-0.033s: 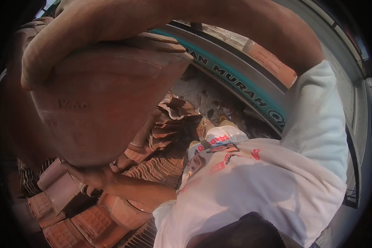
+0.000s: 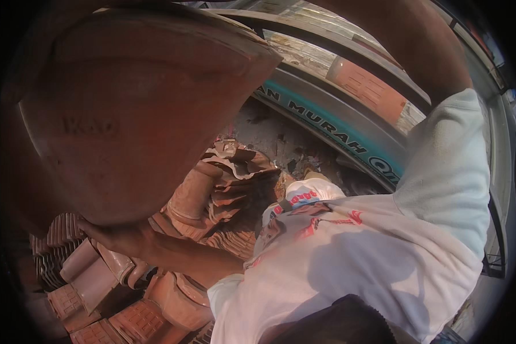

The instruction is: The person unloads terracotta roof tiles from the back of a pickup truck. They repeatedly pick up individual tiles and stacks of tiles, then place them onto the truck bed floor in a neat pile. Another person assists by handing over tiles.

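A big curved clay tile (image 2: 137, 109) fills the upper left, held up close to my head. My left hand (image 2: 116, 236) grips its lower edge from below, with the forearm running back to my white T-shirt (image 2: 355, 258). My right arm (image 2: 410, 51) rises out of the sleeve and bends over the top of the tile. My right hand (image 2: 14, 97) clasps the tile's upper left edge, mostly lost in shadow.
Below lies a heap of clay roof tiles (image 2: 97, 286), some ribbed and some curved, with broken pieces (image 2: 235, 166) further off. A grey and teal curved panel (image 2: 332, 132) with lettering runs across the upper right, over dusty ground (image 2: 275, 137).
The tile now sits higher and closer in the view. It covers most of the right forearm that lay across its top.
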### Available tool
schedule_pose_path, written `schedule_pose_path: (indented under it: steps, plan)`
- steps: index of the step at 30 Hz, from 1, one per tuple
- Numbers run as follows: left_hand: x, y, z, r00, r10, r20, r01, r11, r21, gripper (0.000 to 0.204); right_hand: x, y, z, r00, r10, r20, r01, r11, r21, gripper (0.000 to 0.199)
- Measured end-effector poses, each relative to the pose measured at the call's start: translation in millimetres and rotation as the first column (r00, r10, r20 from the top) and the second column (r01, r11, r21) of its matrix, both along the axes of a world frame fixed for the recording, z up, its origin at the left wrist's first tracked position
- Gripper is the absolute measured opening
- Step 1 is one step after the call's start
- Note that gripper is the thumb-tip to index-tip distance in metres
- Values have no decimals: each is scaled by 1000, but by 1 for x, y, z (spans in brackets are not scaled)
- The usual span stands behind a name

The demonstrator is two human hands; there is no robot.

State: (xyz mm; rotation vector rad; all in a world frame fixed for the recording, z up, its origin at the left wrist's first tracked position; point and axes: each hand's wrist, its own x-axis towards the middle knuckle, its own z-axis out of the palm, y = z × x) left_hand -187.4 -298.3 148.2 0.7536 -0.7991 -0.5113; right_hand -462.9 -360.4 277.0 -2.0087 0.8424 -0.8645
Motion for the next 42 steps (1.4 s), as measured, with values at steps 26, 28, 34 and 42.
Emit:
schedule_pose_path:
  steps: [26,28,34,42]
  plan:
    - [-513,-326,-44,-260,-912,317,480,162,862,86,-424,54,-185,143,-965,219,713,254,653,78]
    - [-516,-325,-72,-338,-910,238,401,90,912,86,-433,60,-205,151,-971,186,579,239,779,77]
    - [-508,-309,-99,-494,-868,52,123,-11,992,84,-431,70,-242,149,-988,30,329,78,941,78]
    - [-520,-309,-121,-497,-862,101,182,10,983,73,-445,81,-260,281,-931,-235,557,-41,829,76]
